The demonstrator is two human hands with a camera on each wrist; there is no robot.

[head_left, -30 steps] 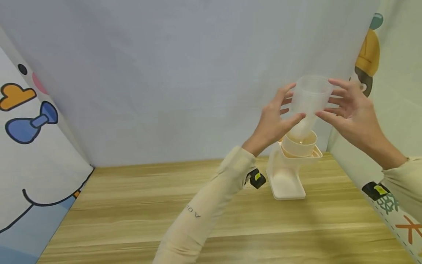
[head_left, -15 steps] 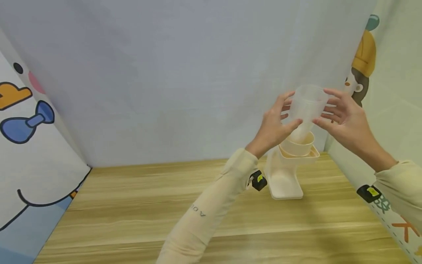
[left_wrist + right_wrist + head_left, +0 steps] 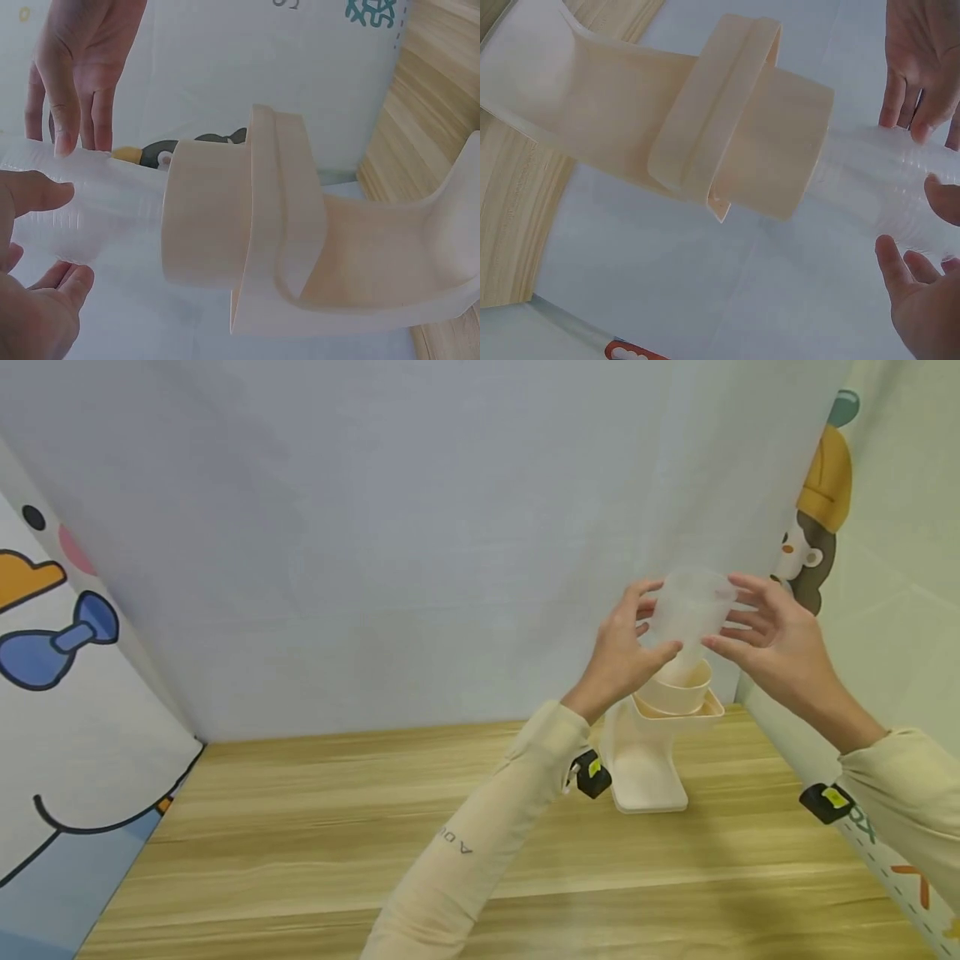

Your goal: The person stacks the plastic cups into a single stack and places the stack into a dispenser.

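Note:
A stack of translucent plastic cups (image 3: 693, 610) stands upright between both hands, its lower end inside the round collar (image 3: 678, 697) of a cream-coloured stand (image 3: 648, 777). My left hand (image 3: 618, 647) holds the stack from the left with thumb and fingers. On the opposite side my right hand (image 3: 787, 647) grips it with the thumb in front and fingers behind. The left wrist view shows closely spaced ridges on the cups (image 3: 112, 202) and their narrow end reaching the collar (image 3: 206, 214). How deep the cups (image 3: 870, 176) sit is hidden by the collar wall.
The stand rests near the back right of a wood-grain table (image 3: 337, 843). A pale grey cloth (image 3: 375, 543) hangs behind it. Printed cloths with cartoon figures border the left (image 3: 75, 735) and right (image 3: 885, 610) sides.
Both hands have moved down with the cups, bringing the lower end further into the collar. The stand has kept its place on the table; the head view has shifted slightly.

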